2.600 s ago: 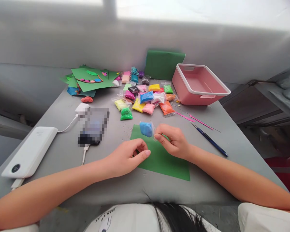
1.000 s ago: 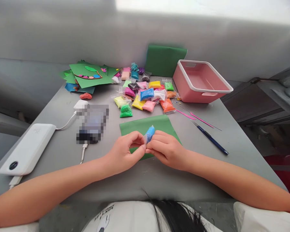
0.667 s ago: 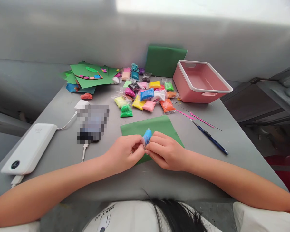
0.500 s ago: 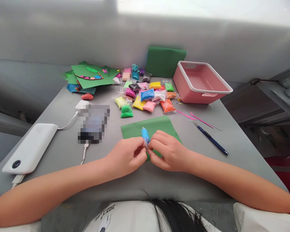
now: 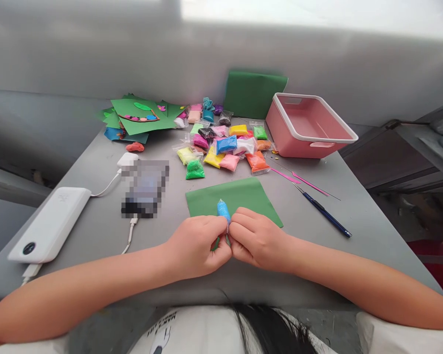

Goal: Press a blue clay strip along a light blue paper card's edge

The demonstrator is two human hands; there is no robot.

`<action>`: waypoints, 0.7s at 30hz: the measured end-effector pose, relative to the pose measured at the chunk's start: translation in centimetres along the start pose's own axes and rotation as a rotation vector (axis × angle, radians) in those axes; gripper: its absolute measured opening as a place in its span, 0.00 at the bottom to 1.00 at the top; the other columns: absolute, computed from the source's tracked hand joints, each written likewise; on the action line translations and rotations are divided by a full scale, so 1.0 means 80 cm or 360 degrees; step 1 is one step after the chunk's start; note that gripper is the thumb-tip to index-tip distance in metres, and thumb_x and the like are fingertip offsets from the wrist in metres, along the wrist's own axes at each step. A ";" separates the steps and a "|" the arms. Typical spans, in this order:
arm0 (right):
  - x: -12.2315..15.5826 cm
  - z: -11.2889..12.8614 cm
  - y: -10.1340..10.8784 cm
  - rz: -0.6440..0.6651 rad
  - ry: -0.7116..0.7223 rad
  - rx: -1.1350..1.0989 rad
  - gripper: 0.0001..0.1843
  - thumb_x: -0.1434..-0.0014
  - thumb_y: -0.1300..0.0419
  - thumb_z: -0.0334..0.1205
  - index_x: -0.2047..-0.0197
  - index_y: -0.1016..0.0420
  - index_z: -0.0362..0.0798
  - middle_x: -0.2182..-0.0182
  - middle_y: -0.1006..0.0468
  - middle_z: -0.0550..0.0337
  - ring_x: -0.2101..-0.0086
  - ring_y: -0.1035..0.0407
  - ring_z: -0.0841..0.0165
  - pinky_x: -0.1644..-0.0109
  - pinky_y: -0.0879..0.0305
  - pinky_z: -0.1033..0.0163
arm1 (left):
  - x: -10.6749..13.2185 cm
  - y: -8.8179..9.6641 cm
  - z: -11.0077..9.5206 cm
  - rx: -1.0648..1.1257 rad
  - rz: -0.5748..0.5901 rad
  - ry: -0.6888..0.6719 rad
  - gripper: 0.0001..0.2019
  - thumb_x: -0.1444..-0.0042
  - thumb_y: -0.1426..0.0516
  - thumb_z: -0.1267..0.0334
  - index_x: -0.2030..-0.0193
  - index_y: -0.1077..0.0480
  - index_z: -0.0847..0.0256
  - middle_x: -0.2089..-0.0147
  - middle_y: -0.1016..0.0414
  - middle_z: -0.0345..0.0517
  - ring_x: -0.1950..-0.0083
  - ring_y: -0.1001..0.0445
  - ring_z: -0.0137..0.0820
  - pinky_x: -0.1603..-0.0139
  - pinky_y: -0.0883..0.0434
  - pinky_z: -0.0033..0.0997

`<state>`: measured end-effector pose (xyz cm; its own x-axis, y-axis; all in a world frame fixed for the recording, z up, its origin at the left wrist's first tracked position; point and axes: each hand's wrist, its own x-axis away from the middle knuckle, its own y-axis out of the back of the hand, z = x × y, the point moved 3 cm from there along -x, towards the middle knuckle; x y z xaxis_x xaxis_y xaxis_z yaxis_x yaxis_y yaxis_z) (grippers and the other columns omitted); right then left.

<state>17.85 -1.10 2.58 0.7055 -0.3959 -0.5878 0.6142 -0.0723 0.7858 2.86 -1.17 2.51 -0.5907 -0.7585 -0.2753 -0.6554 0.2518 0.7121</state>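
Between my hands is a small clear bag of blue clay (image 5: 223, 209), its filled end pointing away from me. My left hand (image 5: 201, 243) pinches the near end of the bag, fingers curled. Closed on the same end, my right hand (image 5: 256, 238) touches the left at the fingertips. The gripped part of the bag is mostly hidden by the fingers. Under and beyond the hands lies a sheet of green paper (image 5: 239, 194) on the grey table.
Bags of coloured clay (image 5: 227, 145) are heaped behind the paper. A pink basket (image 5: 299, 142) stands back right, near a dark blue pen-like tool (image 5: 327, 215) and pink tools (image 5: 310, 184). Left are a phone (image 5: 143, 189), a white power bank (image 5: 51, 223) and decorated green sheets (image 5: 143, 118).
Both hands have come slightly nearer to me with the bag. The right fingers have closed more tightly, and the knuckles of both hands now sit closer together.
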 end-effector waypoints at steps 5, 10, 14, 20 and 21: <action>-0.001 -0.004 0.006 -0.0076 -0.0090 0.0032 0.14 0.38 0.49 0.25 0.71 0.45 0.52 0.77 0.41 0.64 0.74 0.50 0.68 0.71 0.46 0.63 | -0.003 0.008 -0.002 -0.0024 -0.0034 0.0098 0.11 0.46 0.52 0.68 0.74 0.55 0.55 0.79 0.50 0.33 0.78 0.52 0.27 0.76 0.49 0.29; -0.001 -0.012 0.017 -0.0204 -0.0192 0.0231 0.17 0.43 0.47 0.22 0.73 0.47 0.52 0.78 0.45 0.65 0.75 0.51 0.68 0.73 0.48 0.63 | -0.002 0.014 0.005 0.0034 0.0023 0.0200 0.10 0.44 0.51 0.66 0.74 0.48 0.56 0.78 0.41 0.34 0.77 0.43 0.27 0.73 0.43 0.28; -0.002 -0.028 0.030 -0.0245 -0.0208 0.0040 0.14 0.42 0.48 0.23 0.71 0.42 0.52 0.76 0.38 0.62 0.73 0.44 0.67 0.70 0.41 0.62 | -0.009 0.020 0.019 -0.0116 0.0121 -0.0042 0.12 0.38 0.46 0.51 0.64 0.35 0.57 0.66 0.26 0.45 0.65 0.31 0.36 0.61 0.33 0.35; 0.008 -0.078 0.063 -0.0426 -0.0593 -0.0403 0.12 0.35 0.49 0.32 0.71 0.35 0.50 0.73 0.31 0.58 0.71 0.36 0.66 0.68 0.38 0.58 | -0.033 0.032 0.076 -0.0517 0.0260 0.0293 0.21 0.39 0.42 0.55 0.44 0.33 0.67 0.37 0.34 0.67 0.34 0.39 0.54 0.34 0.41 0.52; 0.013 -0.087 0.068 -0.0467 -0.0680 -0.0444 0.13 0.35 0.48 0.35 0.72 0.35 0.50 0.75 0.32 0.59 0.73 0.38 0.66 0.69 0.41 0.59 | -0.036 0.034 0.084 -0.0564 0.0292 0.0393 0.23 0.40 0.41 0.53 0.43 0.33 0.66 0.37 0.34 0.67 0.35 0.39 0.56 0.35 0.41 0.54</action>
<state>24.39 4.50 4.87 0.3223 -0.7336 -0.5983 0.8730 -0.0140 0.4875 -0.38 5.75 0.89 -0.5237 -0.8519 0.0069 -0.3240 0.2066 0.9232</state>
